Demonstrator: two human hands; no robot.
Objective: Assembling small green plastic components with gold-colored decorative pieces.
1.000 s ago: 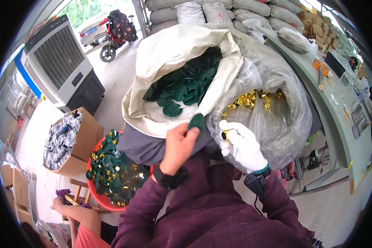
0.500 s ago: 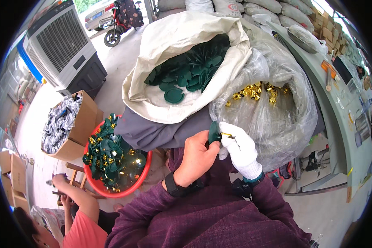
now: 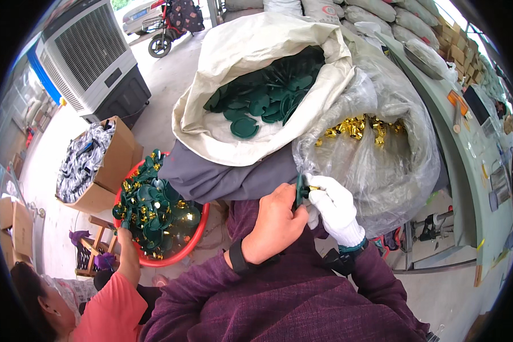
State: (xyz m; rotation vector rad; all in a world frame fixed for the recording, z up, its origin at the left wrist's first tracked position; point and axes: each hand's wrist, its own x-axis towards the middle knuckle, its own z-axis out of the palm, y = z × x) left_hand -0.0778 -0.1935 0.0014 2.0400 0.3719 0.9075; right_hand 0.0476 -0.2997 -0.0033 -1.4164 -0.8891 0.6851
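My bare left hand pinches a dark green plastic disc, held nearly edge-on in front of my body. Close against it, my right hand wears a white knitted glove, its fingers closed on a small shiny gold piece at the disc's middle. The gloved fingertips hide most of that piece. Beyond my hands, a white woven sack gapes around many loose green discs. To its right, a clear plastic bag contains shiny gold pieces.
At left, a red basin contains green discs with gold pieces; a co-worker's hand reaches to its rim. A carton of silvery packets and an air cooler stand behind. A long table runs along the right.
The co-worker's arm has moved to the basin's edge. In my hands, the disc has turned more edge-on, and my gloved fingers have shifted around the gold piece.
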